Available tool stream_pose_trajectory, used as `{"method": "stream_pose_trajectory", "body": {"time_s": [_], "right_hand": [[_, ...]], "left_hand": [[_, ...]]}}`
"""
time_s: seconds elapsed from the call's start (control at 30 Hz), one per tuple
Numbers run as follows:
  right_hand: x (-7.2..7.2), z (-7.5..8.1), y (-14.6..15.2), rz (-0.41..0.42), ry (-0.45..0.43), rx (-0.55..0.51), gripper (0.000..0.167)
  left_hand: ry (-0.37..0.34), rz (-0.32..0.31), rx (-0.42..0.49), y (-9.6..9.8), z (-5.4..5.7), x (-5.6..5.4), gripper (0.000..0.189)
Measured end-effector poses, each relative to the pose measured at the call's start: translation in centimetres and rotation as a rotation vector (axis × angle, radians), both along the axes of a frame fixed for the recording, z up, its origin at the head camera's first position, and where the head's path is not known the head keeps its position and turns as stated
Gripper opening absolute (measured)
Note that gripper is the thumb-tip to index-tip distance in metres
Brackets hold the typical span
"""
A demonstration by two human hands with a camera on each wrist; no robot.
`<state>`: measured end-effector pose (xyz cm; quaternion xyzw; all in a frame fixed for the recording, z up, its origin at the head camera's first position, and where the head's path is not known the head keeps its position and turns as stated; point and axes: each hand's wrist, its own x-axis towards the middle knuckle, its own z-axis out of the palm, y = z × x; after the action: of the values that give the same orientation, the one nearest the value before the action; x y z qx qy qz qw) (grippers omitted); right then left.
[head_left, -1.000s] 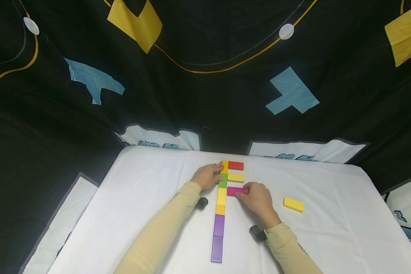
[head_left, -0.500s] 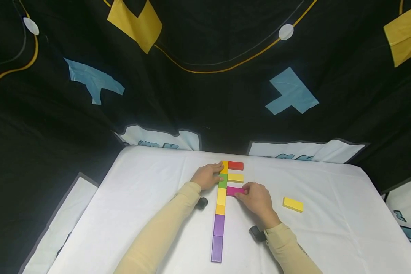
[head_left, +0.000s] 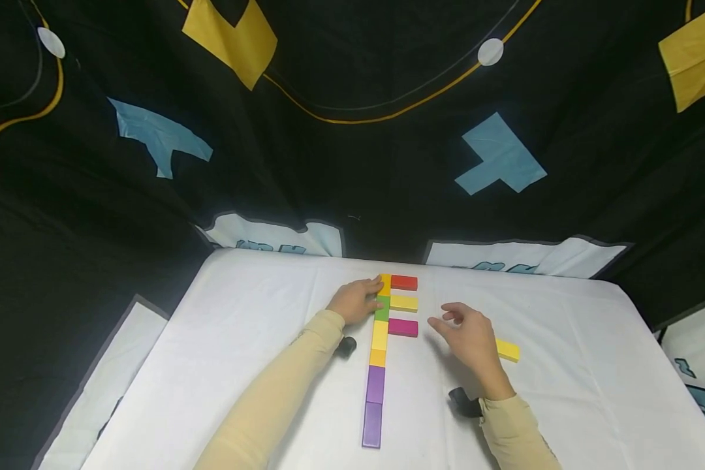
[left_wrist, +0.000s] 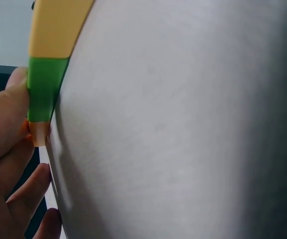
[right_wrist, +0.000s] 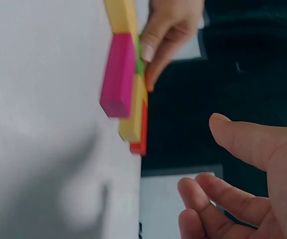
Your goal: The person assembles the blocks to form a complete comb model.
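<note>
A column of wooden blocks runs down the white table. At its far end, my left hand [head_left: 355, 301] touches the orange block [head_left: 386, 286] with its fingers and the green block [head_left: 383, 311] with its thumb. Branching right from the column are a red block [head_left: 404, 282], a pale yellow block [head_left: 404, 303] and a magenta block [head_left: 403, 328]. My right hand [head_left: 469, 336] hovers to the right of the magenta block, holding nothing, thumb and fingers apart; the right wrist view shows a gap between them and the magenta block [right_wrist: 117, 74].
Lower in the column lie a yellow block [head_left: 379, 335], a small orange block [head_left: 378, 358] and two purple blocks [head_left: 375, 385]. One loose yellow block [head_left: 508, 350], partly hidden by my right hand, lies at the right. A black curtain [head_left: 352, 183] hangs behind the table [head_left: 282, 281].
My right hand has let go of the magenta block and moved right, toward the loose yellow block. The magenta block stays against the column. My left hand has hardly moved.
</note>
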<state>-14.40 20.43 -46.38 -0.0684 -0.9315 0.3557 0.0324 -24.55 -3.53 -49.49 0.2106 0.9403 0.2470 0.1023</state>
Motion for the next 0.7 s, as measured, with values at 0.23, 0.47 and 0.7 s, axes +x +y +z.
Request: {"method": "stream_pose_trajectory", "body": {"time_s": [0.23, 0.47, 0.7], "right_hand": [[1.2, 0.9, 2.3, -0.044, 0.129, -0.028, 0.046], [2.4, 0.9, 4.7, -0.095, 0.175, -0.031, 0.047], [3.5, 0.6, 6.6, -0.125, 0.192, 0.018, 0.049]], "left_hand": [[0.004, -0.005, -0.008, 0.0, 0.0, 0.0, 0.057], [-0.002, -0.002, -0.008, 0.1, 0.1, 0.1, 0.058], [-0.003, -0.008, -0.008, 0.1, 0.3, 0.1, 0.058]]}}
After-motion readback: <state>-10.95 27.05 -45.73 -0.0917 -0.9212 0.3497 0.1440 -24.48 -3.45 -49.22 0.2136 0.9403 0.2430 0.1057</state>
